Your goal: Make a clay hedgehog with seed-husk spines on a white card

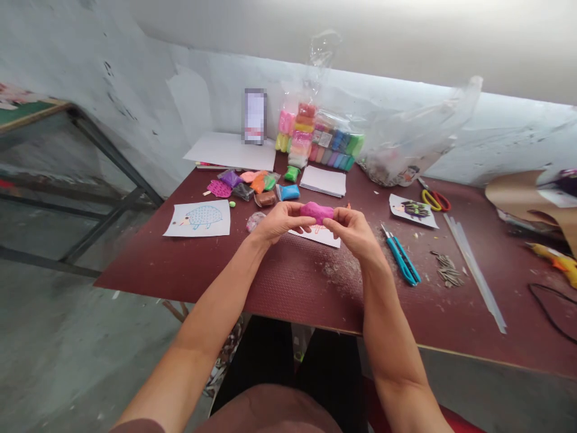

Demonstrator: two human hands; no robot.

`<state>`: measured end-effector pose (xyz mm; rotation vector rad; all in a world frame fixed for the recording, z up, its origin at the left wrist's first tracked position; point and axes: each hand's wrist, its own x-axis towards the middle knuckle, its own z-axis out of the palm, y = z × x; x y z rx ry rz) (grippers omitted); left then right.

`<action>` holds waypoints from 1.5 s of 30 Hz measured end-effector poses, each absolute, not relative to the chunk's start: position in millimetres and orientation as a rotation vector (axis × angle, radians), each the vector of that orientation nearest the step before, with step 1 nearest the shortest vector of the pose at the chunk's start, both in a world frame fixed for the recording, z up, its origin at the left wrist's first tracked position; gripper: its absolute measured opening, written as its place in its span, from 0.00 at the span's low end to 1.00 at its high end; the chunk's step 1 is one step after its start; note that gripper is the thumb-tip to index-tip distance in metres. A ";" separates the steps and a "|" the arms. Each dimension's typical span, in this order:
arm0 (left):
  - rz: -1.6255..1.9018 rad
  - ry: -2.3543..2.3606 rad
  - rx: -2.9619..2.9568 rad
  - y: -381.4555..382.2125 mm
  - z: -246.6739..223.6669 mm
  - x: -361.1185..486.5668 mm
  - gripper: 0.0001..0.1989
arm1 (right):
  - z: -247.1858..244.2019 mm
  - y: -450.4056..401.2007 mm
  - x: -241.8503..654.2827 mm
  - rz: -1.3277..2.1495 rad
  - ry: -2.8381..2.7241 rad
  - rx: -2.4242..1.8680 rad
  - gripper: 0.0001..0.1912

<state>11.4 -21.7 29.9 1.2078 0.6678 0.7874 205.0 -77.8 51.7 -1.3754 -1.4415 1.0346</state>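
A lump of magenta modelling clay (317, 211) is stretched between my two hands above the table. My left hand (285, 221) pinches its left end, and my right hand (350, 228) grips the right end. Beneath them lies a white card with an orange drawing (331, 240), partly covered by the hands and the clay. Just left of my left hand is a crumpled clear wrapper (255, 221). Packets of coloured clay, among them a brown one (265, 199) and a blue one (288, 192), lie beyond it.
A card with a blue hedgehog drawing (201, 218) lies at left. On the right are a teal utility knife (402, 257), scissors (436, 200), small sticks (448, 270), glue sticks (475, 273) and a glue gun (554, 258). Bagged clay (333, 144) and a phone (255, 117) stand along the wall.
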 end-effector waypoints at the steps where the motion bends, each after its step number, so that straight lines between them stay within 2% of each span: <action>1: 0.800 0.669 1.207 -22.2 29.0 12.8 0.19 | 50.9 -77.6 204.7 1.038 -1.445 -1.377 0.21; 9: 0.994 0.678 1.088 -20.4 20.1 22.9 0.19 | 55.4 -79.4 207.7 1.093 -1.418 -1.373 0.18; 15: 0.940 0.670 1.113 -22.4 22.9 21.8 0.19 | 55.3 -77.2 208.1 1.002 -1.289 -1.380 0.23; 22: 0.891 0.697 1.112 -23.0 23.1 21.3 0.18 | 54.2 -76.1 209.3 0.932 -1.237 -1.368 0.20; 25: 0.856 0.669 1.135 -23.0 23.9 20.2 0.17 | 52.9 -75.9 210.5 0.917 -1.273 -1.366 0.22; 33: 0.777 0.617 1.200 -26.9 26.6 22.6 0.22 | 42.3 -72.8 205.3 0.963 -1.302 -1.256 0.18; 39: 0.765 0.631 1.245 -25.1 26.0 21.6 0.19 | 42.3 -73.9 204.1 0.972 -1.382 -1.271 0.24; 45: 0.730 0.566 1.267 -24.4 23.6 19.9 0.17 | 39.5 -72.0 204.7 0.909 -1.405 -1.291 0.22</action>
